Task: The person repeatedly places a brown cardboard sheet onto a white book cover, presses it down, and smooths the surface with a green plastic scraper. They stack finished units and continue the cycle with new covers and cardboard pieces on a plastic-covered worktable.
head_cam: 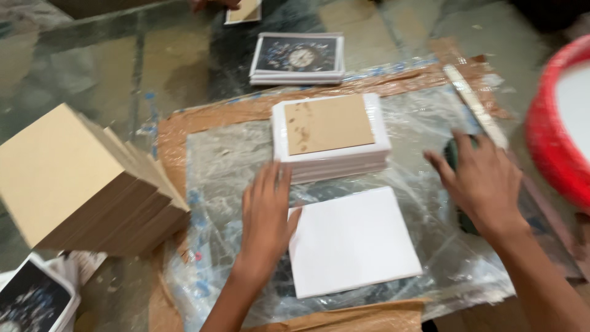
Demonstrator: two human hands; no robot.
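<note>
Looking down from my head camera, my left hand [265,216] lies flat and open, fingers stretched forward and slightly spread, palm down on the clear plastic sheet [233,166]. Its thumb side touches the left edge of the white square sheet [351,241]; it grips nothing. My fingertips reach up to the base of the white stack [335,161] just ahead.

My right hand [482,178] is also open, fingers fanned out, palm down over a dark green object [456,154] that it mostly covers. I cannot tell whether it grips that object or merely rests on it, and the blur hides what the object is.

The white square sheet lies flat on the plastic between my two hands, plain and blank, turned a little so its corners sit askew to the table [92,67].

I count one loose white sheet. Behind it sits one stack of white sheets with a single brown board [329,124] on top, speckled with small marks. To my left is one leaning pile of brown boards [86,184]. Farther back lies one small stack of printed pictures [298,58], dark with a round pale motif. One more printed picture [31,298] shows at the lower left corner. One pale stick [476,106] lies diagonally beside my right hand, and one red round rim [547,135] stands at the right edge.
</note>
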